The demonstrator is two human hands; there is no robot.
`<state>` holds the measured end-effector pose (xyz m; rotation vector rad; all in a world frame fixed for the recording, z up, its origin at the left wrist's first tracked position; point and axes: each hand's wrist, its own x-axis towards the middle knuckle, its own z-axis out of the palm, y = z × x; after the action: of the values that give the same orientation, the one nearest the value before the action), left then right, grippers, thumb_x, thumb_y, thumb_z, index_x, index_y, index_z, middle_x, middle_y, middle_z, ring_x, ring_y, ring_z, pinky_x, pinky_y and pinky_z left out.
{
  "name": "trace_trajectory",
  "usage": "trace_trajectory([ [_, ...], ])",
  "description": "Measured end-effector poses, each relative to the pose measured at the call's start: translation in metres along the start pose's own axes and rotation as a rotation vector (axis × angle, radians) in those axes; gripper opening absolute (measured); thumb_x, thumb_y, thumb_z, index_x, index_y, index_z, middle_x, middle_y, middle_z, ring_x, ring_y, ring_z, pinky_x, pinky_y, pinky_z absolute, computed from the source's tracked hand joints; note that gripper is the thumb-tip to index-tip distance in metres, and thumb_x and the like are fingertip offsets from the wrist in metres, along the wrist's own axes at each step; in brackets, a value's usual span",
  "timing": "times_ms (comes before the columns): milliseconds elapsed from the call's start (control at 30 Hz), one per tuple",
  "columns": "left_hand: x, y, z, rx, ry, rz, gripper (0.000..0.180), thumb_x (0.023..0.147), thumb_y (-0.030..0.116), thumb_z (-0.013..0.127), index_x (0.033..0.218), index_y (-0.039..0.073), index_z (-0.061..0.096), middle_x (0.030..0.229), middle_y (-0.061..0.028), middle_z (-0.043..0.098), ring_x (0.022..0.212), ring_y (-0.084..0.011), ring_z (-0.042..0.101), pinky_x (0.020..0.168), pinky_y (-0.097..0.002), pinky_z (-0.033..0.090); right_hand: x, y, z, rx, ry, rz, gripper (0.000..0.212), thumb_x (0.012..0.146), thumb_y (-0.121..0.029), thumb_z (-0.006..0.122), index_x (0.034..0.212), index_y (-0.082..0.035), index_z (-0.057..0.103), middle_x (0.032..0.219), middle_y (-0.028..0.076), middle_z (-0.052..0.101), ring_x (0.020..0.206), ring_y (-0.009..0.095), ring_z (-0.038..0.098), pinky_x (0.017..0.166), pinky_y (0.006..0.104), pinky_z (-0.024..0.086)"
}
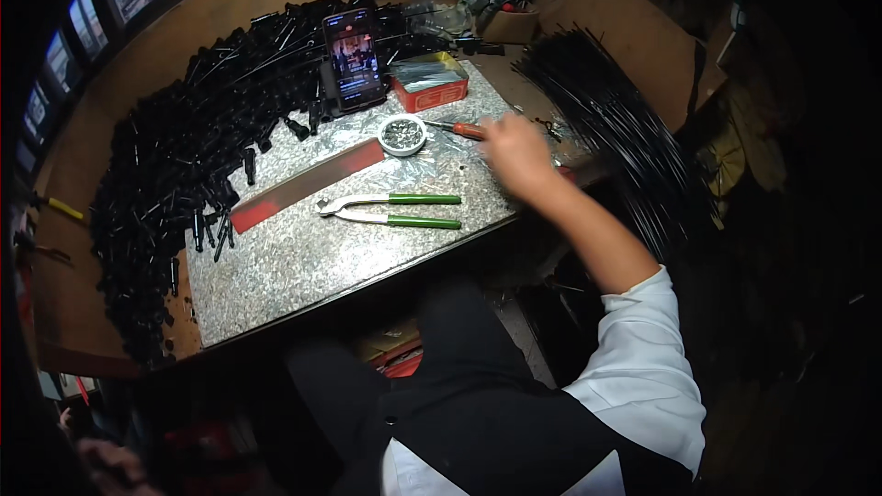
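My right hand [516,154] reaches over the right part of the speckled board [303,285], fingers closed round the end of a red-handled screwdriver [467,131]. Its thin metal shaft points left, toward a small white round dish [404,149] holding shiny metal bits. Low at the left edge, in shadow and away from the board, is my left hand [112,465]; its fingers are smeared and dark. End-cutting pincers [424,199] with green handles lie on the board, jaws to the left. Behind them rests a long flat bar, grey and red [308,186].
A phone [355,60] stands upright behind the board, beside a red box [430,92] of thin metal rods. Black tubular parts [156,165] are heaped along the left and back. Long black rods [616,119] lie bundled at right, near cardboard [634,37].
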<state>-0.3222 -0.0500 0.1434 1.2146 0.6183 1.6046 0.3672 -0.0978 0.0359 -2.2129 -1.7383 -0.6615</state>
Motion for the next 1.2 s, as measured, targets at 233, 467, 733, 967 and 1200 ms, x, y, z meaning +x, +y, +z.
trace_trajectory([
  [233,-0.057,-0.173,0.018,0.365,-0.007,-0.761,0.029,0.096,0.035,0.049,0.100,0.006,0.054,0.063,0.0016,0.044,0.044,-0.0057,0.040,0.037,-0.0194,0.031,-0.035,0.183,0.025,-0.607,-0.051,0.419,0.012,0.082,-0.009,0.051,0.090,-0.002,0.058,0.091,0.015,0.058,0.085,0.030,0.061,0.070,0.0392,0.052],
  [467,-0.088,-0.307,-0.085,1.543,-0.274,-0.689,0.071,0.084,0.034,0.064,0.132,-0.010,0.037,0.136,-0.0332,0.037,0.128,-0.0426,0.035,0.108,-0.0425,0.028,-0.038,0.208,0.038,-0.771,0.045,0.430,0.013,0.083,-0.008,0.051,0.095,-0.005,0.053,0.093,0.014,0.053,0.088,0.028,0.057,0.072,0.0357,0.051],
  [733,-0.074,-0.324,-0.007,1.453,-0.281,-0.448,0.059,0.085,0.033,0.063,0.114,-0.016,0.049,0.118,-0.0357,0.050,0.113,-0.0471,0.048,0.099,-0.0441,0.038,-0.034,0.225,0.030,-0.693,-0.055,0.547,0.011,0.085,-0.009,0.051,0.084,-0.005,0.061,0.088,0.014,0.063,0.084,0.029,0.064,0.067,0.0380,0.054],
  [967,-0.078,-0.301,0.019,1.355,-0.284,-0.404,0.051,0.085,0.029,0.064,0.112,-0.013,0.053,0.115,-0.0334,0.053,0.110,-0.0467,0.050,0.095,-0.0450,0.040,-0.016,0.215,0.013,-0.682,-0.100,0.470,0.015,0.084,-0.007,0.052,0.085,-0.003,0.066,0.091,0.012,0.064,0.089,0.028,0.063,0.074,0.0393,0.052],
  [1200,-0.084,-0.295,0.029,1.334,-0.340,-0.355,0.054,0.086,0.031,0.062,0.117,-0.012,0.051,0.118,-0.0322,0.052,0.112,-0.0455,0.049,0.096,-0.0437,0.040,-0.025,0.239,0.020,-0.655,-0.263,0.504,0.013,0.081,-0.010,0.060,0.090,-0.003,0.067,0.097,0.011,0.063,0.096,0.028,0.060,0.078,0.0381,0.051],
])
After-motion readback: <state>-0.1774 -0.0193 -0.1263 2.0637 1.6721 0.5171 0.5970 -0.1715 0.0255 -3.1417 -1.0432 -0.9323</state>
